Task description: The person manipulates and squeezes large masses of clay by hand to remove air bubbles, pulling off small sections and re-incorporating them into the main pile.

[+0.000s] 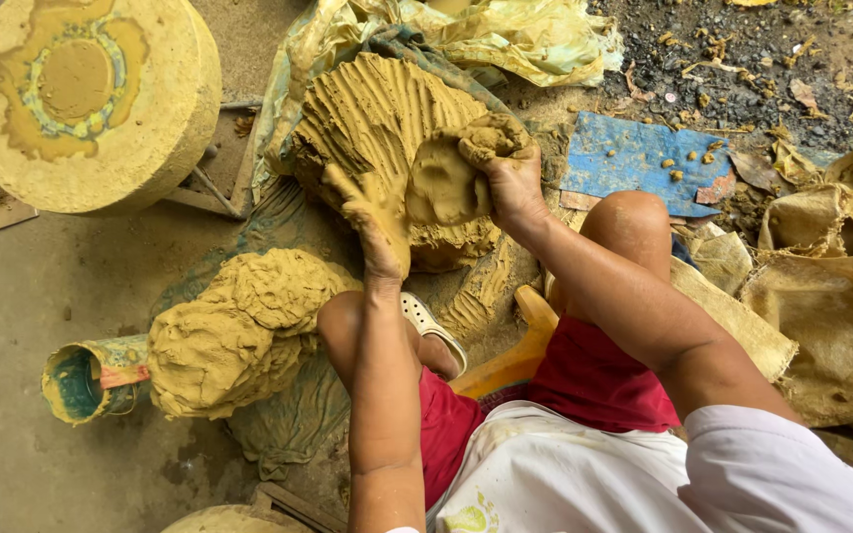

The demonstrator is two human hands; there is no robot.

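Clawing into the clay mound (377,118), both hands (372,222) (505,168) grip wet clay.

Floor (41,326): bare grey concrete, stained with dried yellow-brown smears. Upper right: dark gravelly ground (742,59) strewn with dry leaves and small debris. A blue sheet (624,158) lies flat at its edge, spotted with pale crumbs. Right side: coarse tan sacking (831,316), creased and overlapping. Top centre: crumpled yellowish plastic sheeting (515,35). Upper left: a thick round disc (91,99), caked in ochre residue. Light: even, diffuse daylight; no hard shadows. No walls or windows in view.
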